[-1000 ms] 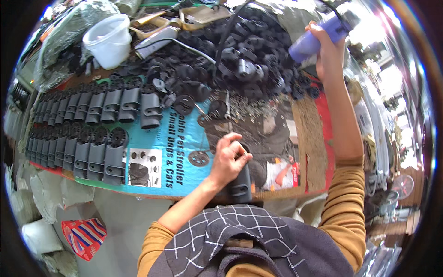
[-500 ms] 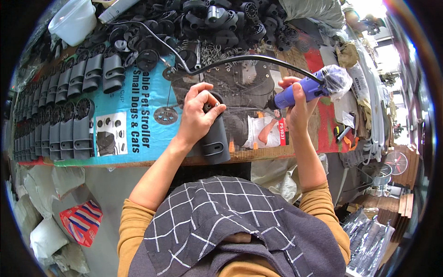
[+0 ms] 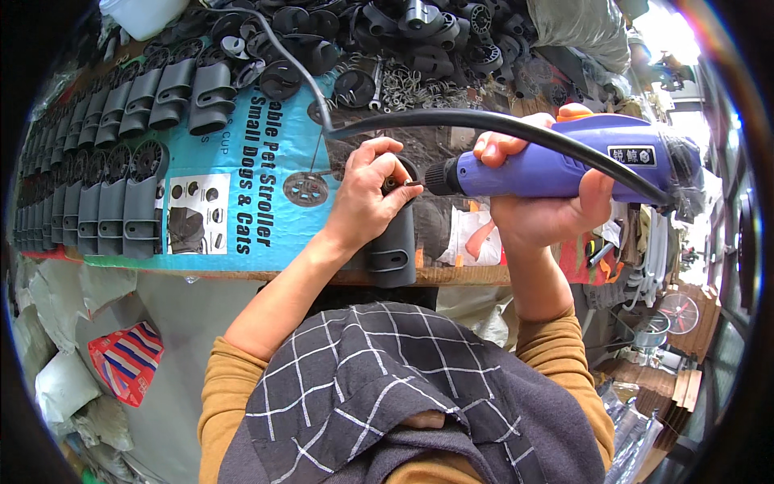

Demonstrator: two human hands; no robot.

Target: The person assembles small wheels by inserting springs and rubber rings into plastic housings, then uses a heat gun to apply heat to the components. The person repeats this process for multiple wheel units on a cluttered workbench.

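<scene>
My left hand (image 3: 364,192) is closed around the upper end of a dark grey plastic bracket (image 3: 393,256), which lies at the table's front edge. Its thumb and forefinger pinch near a small metal fastener (image 3: 390,184) at the bracket's top. My right hand (image 3: 532,219) grips a purple electric screwdriver (image 3: 584,161), held level above the table. The screwdriver's black nose points left, with its bit close to my left fingertips; whether it touches the fastener I cannot tell. A black cord (image 3: 476,119) arches from the tool's back end across the far side of both hands.
Rows of similar grey brackets (image 3: 141,206) stand at the left on a blue printed cardboard sheet (image 3: 266,234). Behind my hands lie loose springs (image 3: 411,90), a wrench (image 3: 376,85) and a heap of black plastic parts (image 3: 435,56). A white tub (image 3: 143,14) sits far left.
My right hand has brought the screwdriver up and turned it level, its nose now at my left fingertips. My left hand and the bracket have shifted slightly right in the picture.
</scene>
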